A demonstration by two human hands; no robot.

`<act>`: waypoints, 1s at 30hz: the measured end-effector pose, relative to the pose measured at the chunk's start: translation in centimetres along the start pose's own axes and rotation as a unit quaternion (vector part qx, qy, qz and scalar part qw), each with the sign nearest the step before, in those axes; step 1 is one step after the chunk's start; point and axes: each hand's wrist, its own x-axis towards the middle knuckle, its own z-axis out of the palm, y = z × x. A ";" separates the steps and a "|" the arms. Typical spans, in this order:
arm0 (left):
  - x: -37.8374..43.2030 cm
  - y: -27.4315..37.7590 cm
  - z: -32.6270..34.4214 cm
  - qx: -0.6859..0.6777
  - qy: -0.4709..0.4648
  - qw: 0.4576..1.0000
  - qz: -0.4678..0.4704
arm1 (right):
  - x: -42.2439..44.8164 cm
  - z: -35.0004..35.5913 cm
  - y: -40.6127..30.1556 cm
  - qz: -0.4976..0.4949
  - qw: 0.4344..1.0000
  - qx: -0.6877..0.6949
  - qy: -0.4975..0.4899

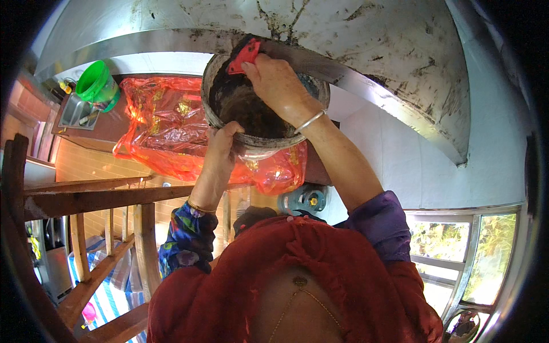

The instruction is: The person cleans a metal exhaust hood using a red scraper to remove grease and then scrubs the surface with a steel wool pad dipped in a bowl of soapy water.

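My right hand (279, 81), with a silver bangle at the wrist, grips a red scraper (245, 55). The scraper's dark end is at the lower edge of a metal range hood (377, 51), which is streaked with black grime. Below the scraper is a round bucket (268, 141), dark and grimy inside, under the hood's edge. My left hand (223, 139) holds the near left part of the bucket's rim, its thumb over the lip. Part of the bucket's opening is hidden by my right hand and forearm.
Red plastic sheeting (167, 120) covers the counter below. A green bucket (99, 85) stands beside a metal sink (77, 113). A wooden frame (107, 201) rises at left. Near the floor is a gas cylinder (302, 199); a window (463, 253) is at right.
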 end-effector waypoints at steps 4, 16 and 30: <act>-1.1 1.1 0.1 -0.031 0.055 0.997 0.053 | -3.6 -1.1 3.4 -0.134 0.980 -0.122 0.082; -1.6 2.3 -0.1 -0.044 0.059 0.996 0.054 | 3.0 1.4 -1.5 -0.111 0.988 -0.076 0.068; -0.9 3.3 -1.7 -0.070 0.099 0.991 0.064 | 3.3 3.1 0.1 -0.175 0.975 -0.138 0.020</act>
